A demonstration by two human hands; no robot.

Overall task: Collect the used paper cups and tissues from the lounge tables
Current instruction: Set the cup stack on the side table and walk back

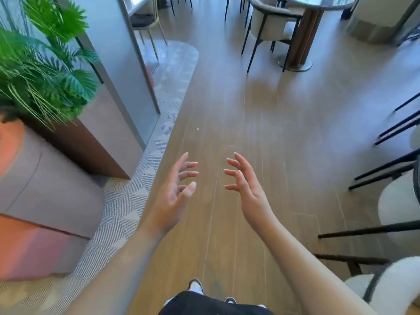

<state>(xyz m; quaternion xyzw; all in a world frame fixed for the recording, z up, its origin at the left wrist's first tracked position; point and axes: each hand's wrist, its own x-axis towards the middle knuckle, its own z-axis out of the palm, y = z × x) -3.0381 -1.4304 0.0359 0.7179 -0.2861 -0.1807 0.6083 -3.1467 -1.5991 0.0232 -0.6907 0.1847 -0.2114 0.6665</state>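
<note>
Head view: bare wood floor (227, 105) ahead.

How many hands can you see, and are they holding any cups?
2. The left hand is out front over the wooden floor, and the right hand is beside it, apart. Both are open and empty; no cups or tissues show.
</note>
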